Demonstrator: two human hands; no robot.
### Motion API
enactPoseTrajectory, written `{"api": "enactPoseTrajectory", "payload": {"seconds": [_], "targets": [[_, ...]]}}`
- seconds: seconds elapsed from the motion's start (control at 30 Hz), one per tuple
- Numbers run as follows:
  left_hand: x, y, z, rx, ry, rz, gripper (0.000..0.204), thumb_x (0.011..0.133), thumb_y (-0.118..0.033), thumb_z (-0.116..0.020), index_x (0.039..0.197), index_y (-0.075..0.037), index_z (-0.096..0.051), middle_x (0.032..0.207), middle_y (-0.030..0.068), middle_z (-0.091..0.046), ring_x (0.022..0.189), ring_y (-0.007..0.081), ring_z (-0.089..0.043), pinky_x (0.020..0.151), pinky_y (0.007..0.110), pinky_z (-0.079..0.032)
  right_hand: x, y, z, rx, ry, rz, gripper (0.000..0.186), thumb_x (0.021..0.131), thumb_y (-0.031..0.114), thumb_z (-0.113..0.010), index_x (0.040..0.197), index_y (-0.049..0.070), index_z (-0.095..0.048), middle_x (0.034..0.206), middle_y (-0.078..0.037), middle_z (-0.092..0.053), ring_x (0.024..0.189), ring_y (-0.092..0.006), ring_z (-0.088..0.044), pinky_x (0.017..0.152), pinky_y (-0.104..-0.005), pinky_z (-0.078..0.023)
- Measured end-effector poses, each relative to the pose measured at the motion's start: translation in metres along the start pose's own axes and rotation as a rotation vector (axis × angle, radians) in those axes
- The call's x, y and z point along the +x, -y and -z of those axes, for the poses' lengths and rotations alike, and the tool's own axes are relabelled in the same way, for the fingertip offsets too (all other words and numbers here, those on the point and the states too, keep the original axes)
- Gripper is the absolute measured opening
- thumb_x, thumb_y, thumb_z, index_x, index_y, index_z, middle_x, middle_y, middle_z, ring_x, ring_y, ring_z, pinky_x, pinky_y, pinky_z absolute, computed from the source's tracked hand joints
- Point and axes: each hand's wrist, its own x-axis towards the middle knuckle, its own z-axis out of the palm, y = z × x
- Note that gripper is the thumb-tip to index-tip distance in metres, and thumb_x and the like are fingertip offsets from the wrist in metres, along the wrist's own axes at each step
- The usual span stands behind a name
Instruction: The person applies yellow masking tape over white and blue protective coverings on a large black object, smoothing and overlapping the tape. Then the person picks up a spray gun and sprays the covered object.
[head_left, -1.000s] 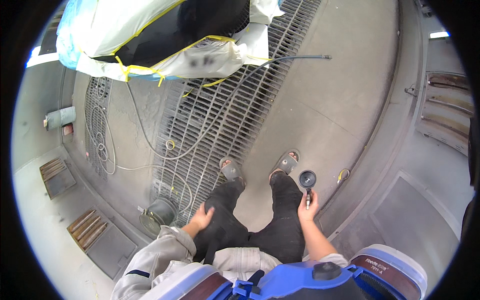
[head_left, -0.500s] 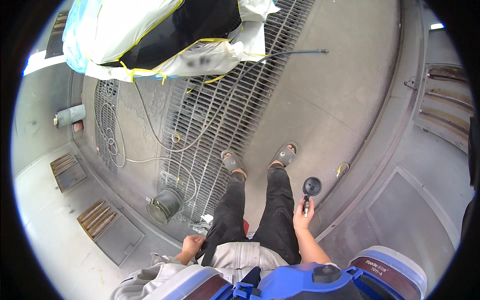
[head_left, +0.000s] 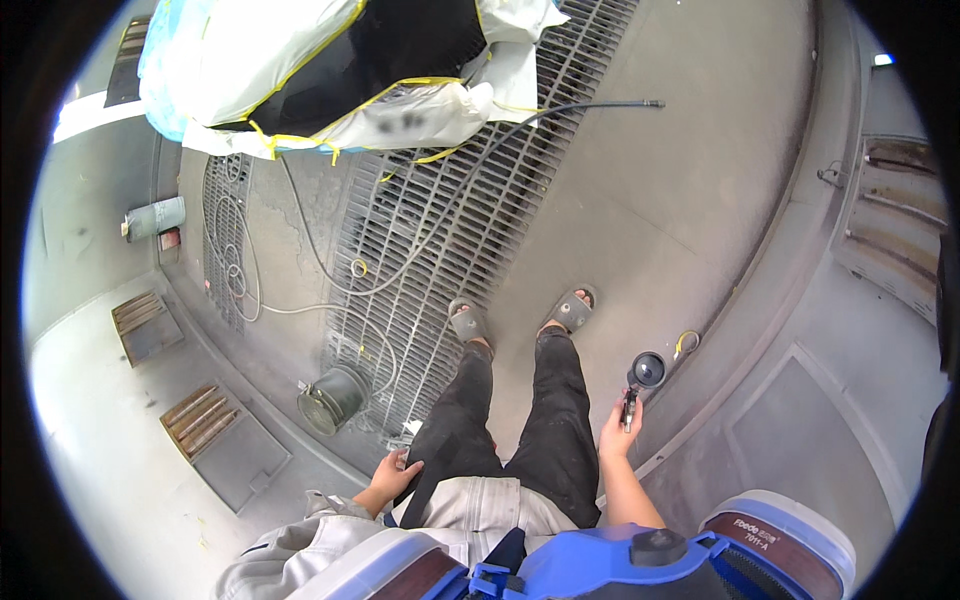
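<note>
My right hand (head_left: 618, 430) is wrapped round the handle of a spray gun (head_left: 630, 407), held out to the right of my leg. The gun's round, dark cup (head_left: 649, 370) points up toward me. Beside my left thigh is my left hand (head_left: 390, 478), fingers curled and thumb lying toward the black trousers (head_left: 450, 445). A small greyish bit shows between its thumb and fingers, too small to make out. Ahead on the left stands a black panel (head_left: 370, 65), framed by white masking sheets (head_left: 260, 50) and yellow tape.
A pale hose (head_left: 300, 308) loops over the floor grating (head_left: 430, 240); a dark hose (head_left: 590, 104) ends at a metal coupling. A lidded bucket (head_left: 335, 398) stands at left. A yellow tape roll (head_left: 686, 342) lies by the right wall. Part of a blue respirator (head_left: 590, 565) fills the bottom edge.
My right hand has shifted slightly right and up with the spray gun, whose cup has tilted. My left hand has turned and risen a little, its thumb now showing. The whole view has shifted slightly.
</note>
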Motion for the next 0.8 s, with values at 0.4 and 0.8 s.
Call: {"api": "enactPoseTrajectory", "payload": {"seconds": [0.4,0.8], "targets": [[0.028,0.04,0.065,-0.587,0.081,-0.017,0.024,0.102,-0.025,-0.083,0.093,-0.004,-0.076,0.081,0.0026,-0.075,0.071,0.0116,-0.067,0.07,0.03,-0.055,-0.035,0.06,0.012,-0.019,-0.008,0.168,0.03,0.11,0.009,-0.065,0.138,-0.002,-0.067,0.128,-0.009,-0.074,0.112,-0.0186,-0.068,0.103,-0.034,-0.053],[0.111,0.161,0.066,-0.88,0.13,-0.243,0.027,0.108,-0.025,-0.074,0.098,0.0,-0.075,0.08,0.0031,-0.073,0.069,0.0124,-0.064,0.065,0.031,-0.053,-0.165,0.107,0.032,0.044,0.032,0.046,0.034,0.104,0.006,-0.061,0.134,0.007,-0.075,0.08,0.006,-0.058,0.063,-0.0055,-0.05,0.055,-0.0268,-0.04]]}}
